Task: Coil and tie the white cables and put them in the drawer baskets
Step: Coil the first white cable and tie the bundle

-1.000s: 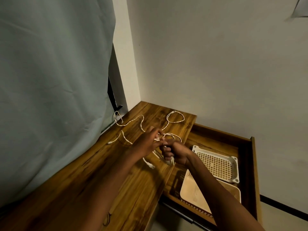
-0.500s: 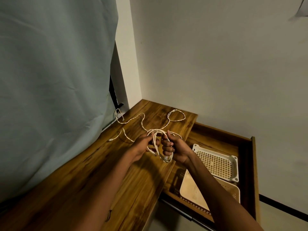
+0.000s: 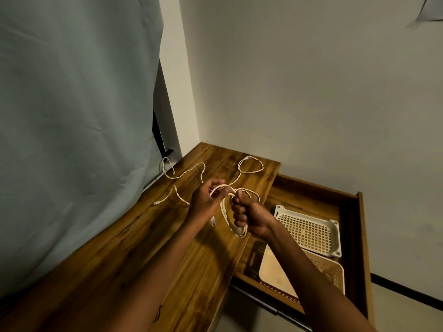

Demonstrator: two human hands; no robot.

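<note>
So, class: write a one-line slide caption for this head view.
Both hands loop a white cable above the wooden desk, beside the open drawer's baskets.

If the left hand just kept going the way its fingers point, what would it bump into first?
Probably the right hand: the left hand points across at it, both gripping the coiled white cable between them. Depth is hard to judge from this one view.

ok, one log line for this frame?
stage: coiling | right hand: grips white cable coil | left hand: pinches strand | cream mesh baskets in open wooden drawer: no cable seen
</note>
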